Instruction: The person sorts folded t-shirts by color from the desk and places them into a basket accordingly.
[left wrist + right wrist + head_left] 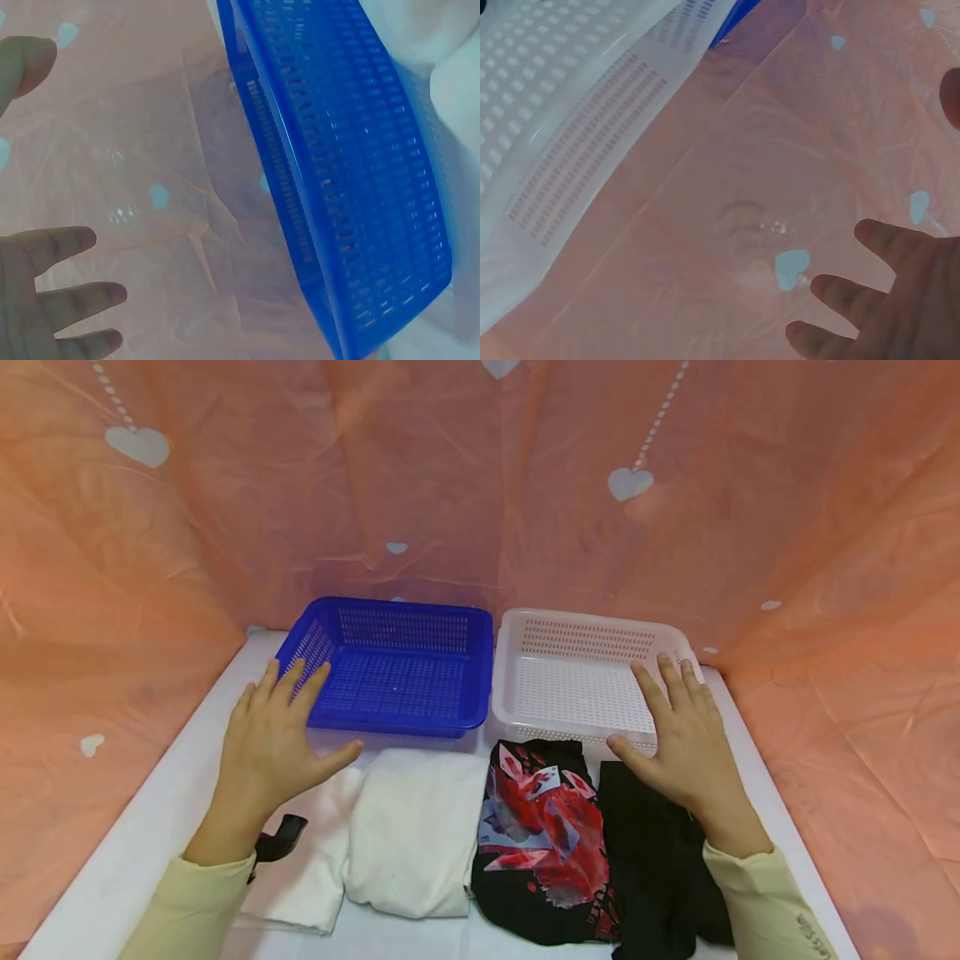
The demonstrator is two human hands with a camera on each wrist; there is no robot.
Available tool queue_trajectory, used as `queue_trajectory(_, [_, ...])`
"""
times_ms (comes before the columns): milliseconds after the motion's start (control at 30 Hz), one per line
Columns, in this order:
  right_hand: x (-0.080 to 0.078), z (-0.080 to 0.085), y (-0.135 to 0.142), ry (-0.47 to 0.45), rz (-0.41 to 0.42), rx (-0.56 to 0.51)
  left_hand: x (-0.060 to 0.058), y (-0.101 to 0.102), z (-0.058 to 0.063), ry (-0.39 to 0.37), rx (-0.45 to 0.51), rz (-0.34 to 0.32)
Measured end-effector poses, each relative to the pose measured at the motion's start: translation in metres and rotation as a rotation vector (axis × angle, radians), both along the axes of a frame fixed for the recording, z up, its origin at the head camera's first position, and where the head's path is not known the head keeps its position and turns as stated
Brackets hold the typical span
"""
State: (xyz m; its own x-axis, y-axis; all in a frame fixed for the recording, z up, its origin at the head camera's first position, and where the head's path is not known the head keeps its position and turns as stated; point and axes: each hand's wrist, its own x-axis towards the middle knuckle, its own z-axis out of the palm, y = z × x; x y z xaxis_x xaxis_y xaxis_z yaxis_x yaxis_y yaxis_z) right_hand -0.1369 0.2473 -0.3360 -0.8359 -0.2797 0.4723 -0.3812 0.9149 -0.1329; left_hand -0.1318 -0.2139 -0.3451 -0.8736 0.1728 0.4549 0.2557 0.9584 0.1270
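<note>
Fingers spread, my left hand (273, 739) hovers before the left end of a blue plastic basket (397, 727) in the head view. My right hand (686, 743), also spread and holding nothing, overlaps the right side of a white plastic basket (555, 727). Both baskets have nothing in them. Along the front lie folded clothes: a white one (315, 860) partly under the left forearm, a thicker white one (416, 835), a black one with a red print (547, 843), and a plain black one (652, 852) beside the right wrist. The wrist views show the spread fingers apart from the baskets.
A white table (120, 877) carries everything. Orange sheeting (450, 468) with pale hearts rises behind the baskets and along both sides. The two baskets stand side by side at the back, close to the sheeting. A black strap (281, 837) sits at the left wrist.
</note>
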Motion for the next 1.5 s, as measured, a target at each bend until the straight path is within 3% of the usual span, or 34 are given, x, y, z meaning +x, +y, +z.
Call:
queue_trajectory(167, [0.001, -0.005, -0.01, 0.045, 0.06, -0.061, 0.01, 0.006, -0.003, -0.012, 0.063, -0.047])
queue_trajectory(333, [0.003, -0.013, -0.023, 0.025, 0.131, -0.161, 0.016, 0.008, -0.01, -0.072, 0.152, -0.099])
queue_trajectory(500, [0.01, -0.025, -0.039, -0.068, 0.176, -0.261, 0.024, 0.009, -0.026, -0.13, 0.228, -0.109])
queue_trajectory(733, [0.024, -0.048, -0.067, -0.194, 0.183, -0.419, 0.037, 0.014, -0.058, -0.28, 0.375, -0.089])
queue_trajectory(967, [0.034, -0.065, -0.1, -0.317, 0.208, -0.48, 0.045, 0.018, -0.085, -0.376, 0.447, -0.075])
queue_trajectory(1200, [0.038, -0.08, -0.129, -0.458, 0.247, -0.488, 0.048, 0.022, -0.096, -0.417, 0.49, -0.096])
queue_trajectory(1500, [0.036, -0.098, -0.155, -0.568, 0.319, -0.509, 0.047, 0.022, -0.102, -0.464, 0.518, -0.069])
